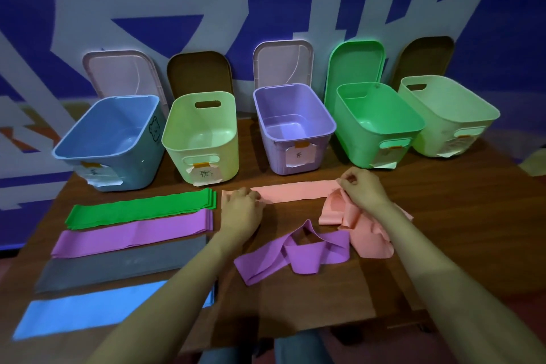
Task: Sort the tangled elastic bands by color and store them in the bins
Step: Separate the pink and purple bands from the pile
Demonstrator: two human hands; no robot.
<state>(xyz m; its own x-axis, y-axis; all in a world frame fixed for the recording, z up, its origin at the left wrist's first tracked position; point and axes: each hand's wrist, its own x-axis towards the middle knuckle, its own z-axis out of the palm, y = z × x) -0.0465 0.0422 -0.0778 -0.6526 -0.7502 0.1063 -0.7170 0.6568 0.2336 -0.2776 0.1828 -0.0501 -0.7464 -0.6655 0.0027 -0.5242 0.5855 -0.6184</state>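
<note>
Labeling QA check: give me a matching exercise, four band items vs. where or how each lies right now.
1. green bands
2. blue bands
3. loose purple band
4. pink strip

A. twisted, between the forearms
B. flat stack nearest the bins
C. held by left hand and right hand
D. flat stack nearest the person

Pairs: 1-B, 2-D, 3-A, 4-C

Brown wooden table, five open plastic bins along back, flat elastic band stacks left, green stack, purple stack, grey stack, blue stack, pink bands, tangled purple band right
</note>
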